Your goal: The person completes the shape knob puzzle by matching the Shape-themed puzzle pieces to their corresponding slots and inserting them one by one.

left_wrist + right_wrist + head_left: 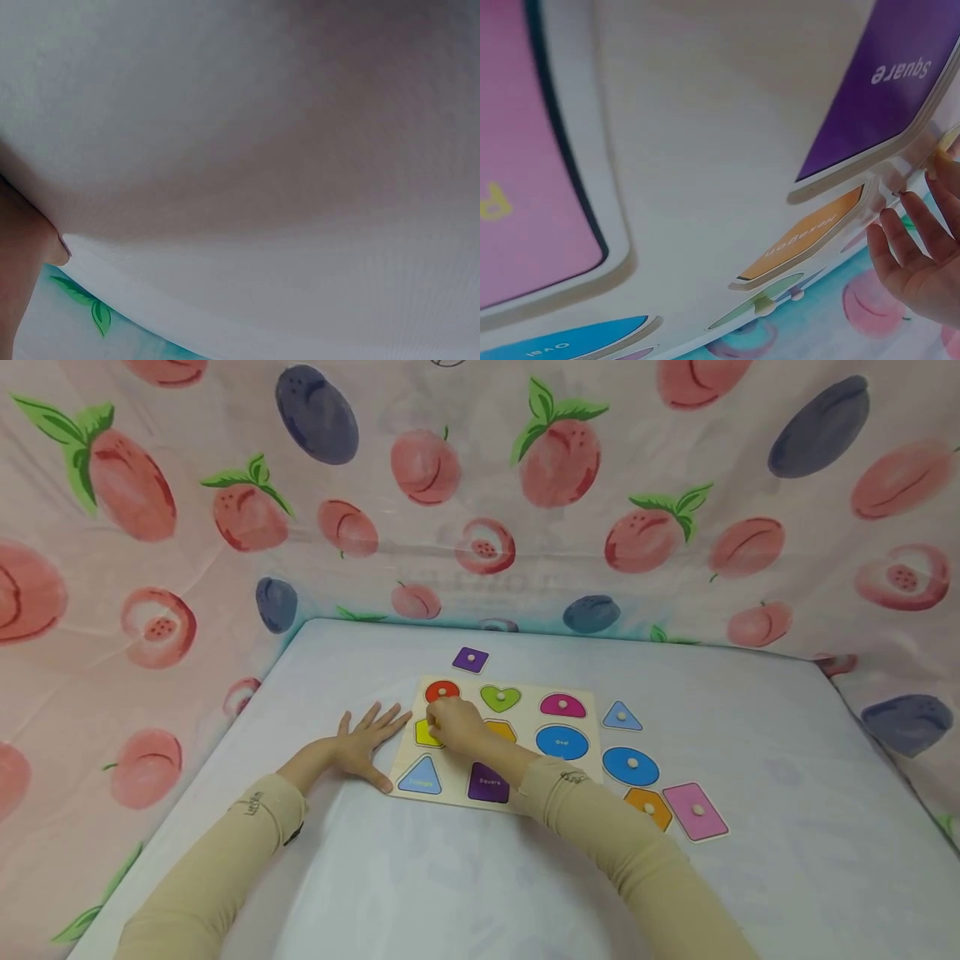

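A wooden shape puzzle board (457, 789) lies on the white table. My left hand (362, 749) is spread flat at its left side, thumb at the near left corner. Over the board's left part, my right hand (459, 725) pinches a yellow piece (427, 734) at the left-middle recess; the fingers cover its knob and part of its outline. In the right wrist view, the right hand (922, 259) has its thumb and index finger together at the frame's edge. Red circle (442, 692), green heart (500, 697) and magenta semicircle (562, 704) pieces sit in the far row.
Knobbed pieces lie off the board: a purple square (471, 659) beyond it, and a light-blue triangle (622, 716), blue oval (631, 766), orange hexagon (649, 810) and pink rectangle (696, 811) at the right. A fruit-print cloth (465, 577) hangs behind the table.
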The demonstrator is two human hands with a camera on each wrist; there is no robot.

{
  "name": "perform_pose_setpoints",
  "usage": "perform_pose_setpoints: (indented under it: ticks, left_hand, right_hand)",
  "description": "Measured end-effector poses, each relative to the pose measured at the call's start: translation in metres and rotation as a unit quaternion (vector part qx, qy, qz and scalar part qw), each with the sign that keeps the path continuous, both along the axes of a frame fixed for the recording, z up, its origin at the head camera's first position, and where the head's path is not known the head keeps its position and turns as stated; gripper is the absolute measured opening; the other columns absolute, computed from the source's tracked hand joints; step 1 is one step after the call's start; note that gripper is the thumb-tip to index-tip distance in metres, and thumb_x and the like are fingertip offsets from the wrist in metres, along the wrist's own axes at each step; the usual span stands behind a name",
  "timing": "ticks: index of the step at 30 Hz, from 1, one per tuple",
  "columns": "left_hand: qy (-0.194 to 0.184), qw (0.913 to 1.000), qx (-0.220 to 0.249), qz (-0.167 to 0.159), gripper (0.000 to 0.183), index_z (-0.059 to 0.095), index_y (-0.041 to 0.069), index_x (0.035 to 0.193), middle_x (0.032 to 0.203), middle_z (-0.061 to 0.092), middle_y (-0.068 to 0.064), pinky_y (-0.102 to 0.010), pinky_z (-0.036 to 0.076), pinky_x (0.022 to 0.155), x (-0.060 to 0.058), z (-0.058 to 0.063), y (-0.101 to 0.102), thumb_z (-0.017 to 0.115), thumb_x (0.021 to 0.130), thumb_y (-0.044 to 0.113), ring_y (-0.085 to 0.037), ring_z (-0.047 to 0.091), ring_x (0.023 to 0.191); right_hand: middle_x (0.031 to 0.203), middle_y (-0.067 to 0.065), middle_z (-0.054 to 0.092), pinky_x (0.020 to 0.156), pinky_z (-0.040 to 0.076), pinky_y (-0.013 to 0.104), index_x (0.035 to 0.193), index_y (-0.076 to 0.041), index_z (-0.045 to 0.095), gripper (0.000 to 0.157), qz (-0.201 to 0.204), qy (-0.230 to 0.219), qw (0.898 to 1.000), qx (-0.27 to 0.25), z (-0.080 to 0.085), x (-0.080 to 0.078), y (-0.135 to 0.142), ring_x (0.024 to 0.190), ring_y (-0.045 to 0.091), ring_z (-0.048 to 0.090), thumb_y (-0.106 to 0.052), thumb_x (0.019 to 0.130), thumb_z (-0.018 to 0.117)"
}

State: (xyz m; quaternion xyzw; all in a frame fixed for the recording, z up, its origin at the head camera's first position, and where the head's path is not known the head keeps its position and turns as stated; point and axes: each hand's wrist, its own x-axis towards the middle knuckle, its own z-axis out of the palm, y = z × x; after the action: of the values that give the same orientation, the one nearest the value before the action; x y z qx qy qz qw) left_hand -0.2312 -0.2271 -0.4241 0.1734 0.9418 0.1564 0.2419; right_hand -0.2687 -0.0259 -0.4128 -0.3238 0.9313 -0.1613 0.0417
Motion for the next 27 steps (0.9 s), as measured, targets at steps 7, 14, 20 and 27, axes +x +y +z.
perform_pose_setpoints:
  ticks: [7,14,20,27]
  left_hand:
    - [0.006,1.0,0.003,-0.001,0.122,0.005,0.015,0.152,0.159,-0.009,-0.013,-0.071,-0.015,0.103,-0.0015,-0.001,-0.0017,0.079,0.064,0.056,-0.042,-0.017,0.143]
    - [0.011,0.9999,-0.011,-0.002,0.122,0.005,0.016,0.152,0.16,-0.008,-0.012,-0.072,-0.013,0.104,-0.0002,-0.0033,-0.0008,0.079,0.064,0.056,-0.042,-0.015,0.143]
    - [0.008,1.0,-0.005,-0.002,0.121,0.005,0.016,0.152,0.159,-0.008,-0.013,-0.072,-0.013,0.103,0.0,-0.0011,0.0009,0.079,0.064,0.055,-0.043,-0.015,0.143]
    - [0.009,0.9999,-0.009,-0.003,0.121,0.005,0.017,0.152,0.159,-0.008,-0.013,-0.073,-0.013,0.103,0.0005,-0.003,-0.0001,0.078,0.064,0.056,-0.043,-0.015,0.143]
  right_hand:
    - [0.087,0.003,0.069,0.073,0.051,0.023,0.092,-0.007,0.068,0.01,-0.001,0.01,1.0,0.014,-0.0001,0.0006,-0.0011,0.072,0.013,0.055,-0.015,0.091,0.063]
    - [0.089,0.003,0.069,0.074,0.052,0.025,0.096,-0.007,0.068,0.011,-0.003,0.01,1.0,0.021,-0.0005,0.004,0.0,0.074,0.013,0.056,-0.015,0.092,0.061]
    - [0.097,0.003,0.071,0.079,0.054,0.029,0.102,-0.007,0.068,0.015,-0.001,0.017,1.0,0.026,-0.0007,0.0041,0.0024,0.082,0.016,0.063,-0.016,0.093,0.06]
    - [0.107,0.005,0.071,0.084,0.053,0.031,0.108,-0.007,0.068,0.02,-0.003,0.008,1.0,0.014,0.0027,0.0065,0.0085,0.094,0.018,0.066,-0.017,0.092,0.062]
